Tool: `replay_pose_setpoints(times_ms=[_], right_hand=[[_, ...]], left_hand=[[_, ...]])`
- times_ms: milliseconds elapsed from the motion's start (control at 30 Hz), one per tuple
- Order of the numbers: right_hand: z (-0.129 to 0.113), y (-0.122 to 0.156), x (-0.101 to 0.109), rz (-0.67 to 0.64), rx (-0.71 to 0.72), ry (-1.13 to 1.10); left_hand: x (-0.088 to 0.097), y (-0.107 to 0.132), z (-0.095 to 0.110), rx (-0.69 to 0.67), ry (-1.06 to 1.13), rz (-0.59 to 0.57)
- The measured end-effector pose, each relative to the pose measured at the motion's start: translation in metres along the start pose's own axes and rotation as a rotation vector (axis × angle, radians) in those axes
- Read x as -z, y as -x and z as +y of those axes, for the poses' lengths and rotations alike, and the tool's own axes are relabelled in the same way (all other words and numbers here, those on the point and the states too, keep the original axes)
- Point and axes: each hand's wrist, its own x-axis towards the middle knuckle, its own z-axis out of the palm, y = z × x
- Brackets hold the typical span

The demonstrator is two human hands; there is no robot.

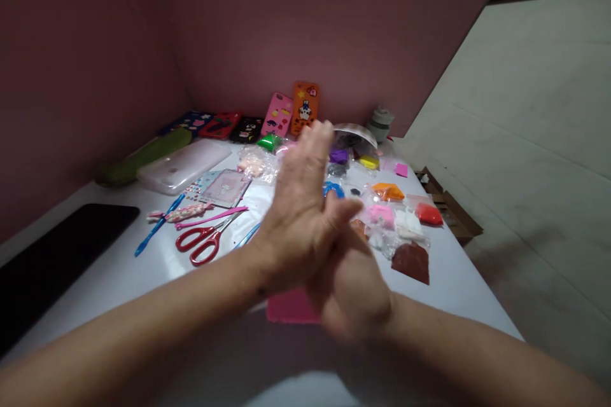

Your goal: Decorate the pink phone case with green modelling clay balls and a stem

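My left hand (300, 216) is held over the white table (143, 280), palm flat and fingers stretched out and pointing away from me. It lies across my right hand (353, 292), which is beneath it, palm against palm, and smeared by motion. I cannot see whether anything sits between the palms. A flat pink piece (289, 308) lies on the table just under both hands. Red-handled scissors (203, 241) lie to the left of my left wrist.
Small bags of coloured clay lie past the hands: orange (389, 191), red (429, 213), dark red (411, 261). A blue tool (157, 226), a clear case (184, 165) and a black mat (52, 261) lie left. Phone cases (304, 107) lean on the pink wall. The table's edge is at right.
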Motion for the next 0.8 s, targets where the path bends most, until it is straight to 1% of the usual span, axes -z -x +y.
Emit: replay_pose_setpoints(times_ms=[33, 67, 133, 167, 267, 300, 400, 433, 500, 533, 567, 600, 633, 667, 733, 800], right_hand=[[0.003, 0.004, -0.005, -0.035, -0.027, -0.081], [0.006, 0.007, -0.009, -0.083, -0.066, -0.212], [0.010, 0.009, -0.012, -0.128, -0.127, -0.408], [0.011, 0.008, -0.011, -0.125, -0.156, -0.475], [0.008, 0.001, -0.004, -0.050, -0.253, -0.562], [0.005, -0.001, -0.002, -0.029, -0.291, -0.581], [-0.003, -0.006, -0.002, 0.015, -0.355, -0.606], [-0.006, -0.007, -0.003, 0.030, -0.353, -0.612], [-0.009, -0.008, -0.005, 0.052, -0.335, -0.632], [-0.010, -0.009, -0.005, 0.044, -0.334, -0.639], [-0.010, -0.010, -0.003, 0.021, -0.337, -0.634], [-0.011, -0.012, -0.001, -0.015, -0.342, -0.607], [-0.013, -0.013, 0.003, -0.061, -0.338, -0.558], [-0.015, -0.014, 0.008, -0.103, -0.318, -0.487], [-0.022, -0.015, 0.022, -0.147, -0.214, -0.282], [-0.031, -0.014, 0.037, -0.113, -0.045, -0.035]], left_hand=[[0.007, -0.008, -0.004, -0.019, -0.037, 0.027], [0.013, -0.015, -0.008, -0.018, -0.077, 0.040], [0.022, -0.023, -0.014, -0.006, -0.119, 0.077], [0.026, -0.024, -0.016, 0.030, -0.116, 0.097], [0.040, -0.025, -0.016, 0.186, -0.025, 0.122], [0.045, -0.024, -0.015, 0.230, 0.014, 0.105], [0.061, -0.020, -0.010, 0.272, 0.048, 0.034], [0.063, -0.018, -0.009, 0.260, 0.051, 0.003], [0.065, -0.011, -0.007, 0.159, -0.016, -0.095], [0.064, -0.007, -0.006, 0.108, -0.070, -0.123], [0.063, -0.005, -0.005, 0.090, -0.097, -0.118], [0.062, -0.003, -0.003, 0.112, -0.090, -0.121], [0.062, -0.003, -0.002, 0.166, -0.031, -0.125], [0.064, -0.004, 0.000, 0.236, 0.059, -0.152], [0.070, -0.008, 0.004, 0.358, 0.235, -0.261], [0.076, -0.013, 0.006, 0.426, 0.330, -0.371]])
